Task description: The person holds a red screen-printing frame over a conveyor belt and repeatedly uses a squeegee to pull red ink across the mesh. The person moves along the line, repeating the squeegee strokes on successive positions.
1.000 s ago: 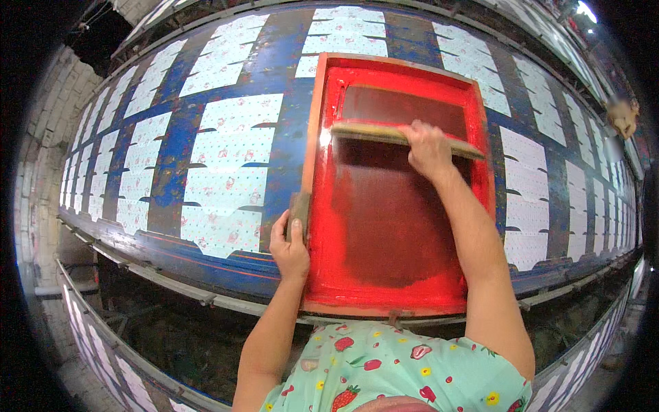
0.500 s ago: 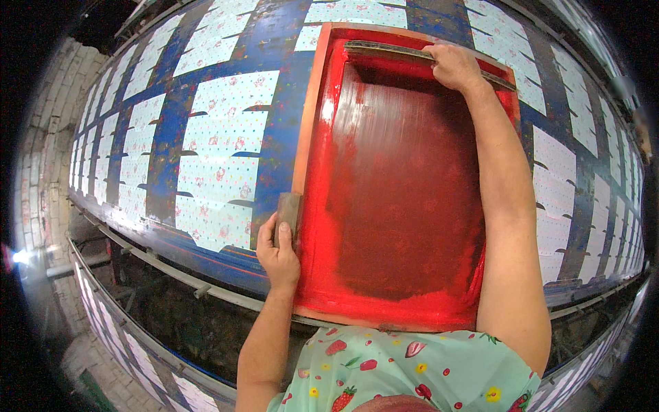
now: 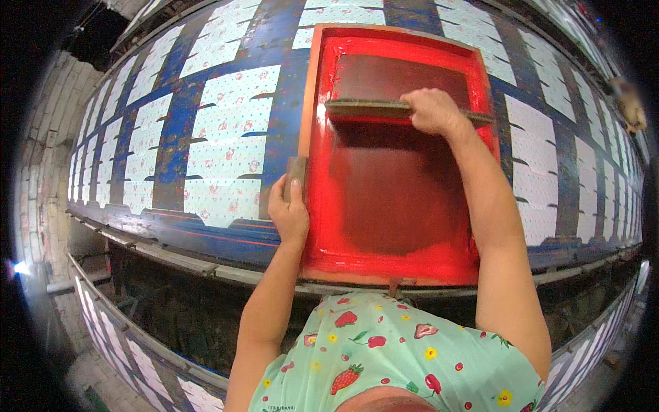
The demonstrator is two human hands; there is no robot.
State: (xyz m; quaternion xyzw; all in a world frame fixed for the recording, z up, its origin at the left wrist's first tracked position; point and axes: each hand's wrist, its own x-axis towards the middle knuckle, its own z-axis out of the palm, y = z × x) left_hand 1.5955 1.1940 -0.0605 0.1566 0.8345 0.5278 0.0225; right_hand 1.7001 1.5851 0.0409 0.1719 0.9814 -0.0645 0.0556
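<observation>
A screen-printing frame with red-coated inner edges and a dark red mesh lies on the long table before me. My right hand is closed around a long squeegee, which spans the mesh crosswise in its upper part. Dark ink shadows the mesh just below the blade. At the frame's left side, my left hand grips a wooden block handle, thumb on top and fingers partly hidden behind it.
Pale patterned fabric pieces lie in rows on the blue-stained table to both sides. A rail runs along its near edge, with a dark gap below. Another table with pieces stands behind me. A brick wall is at left.
My right hand has drawn the squeegee from the frame's far end toward me, baring mesh beyond it. My left hand keeps its hold on the block; the whole view has shifted a little.
</observation>
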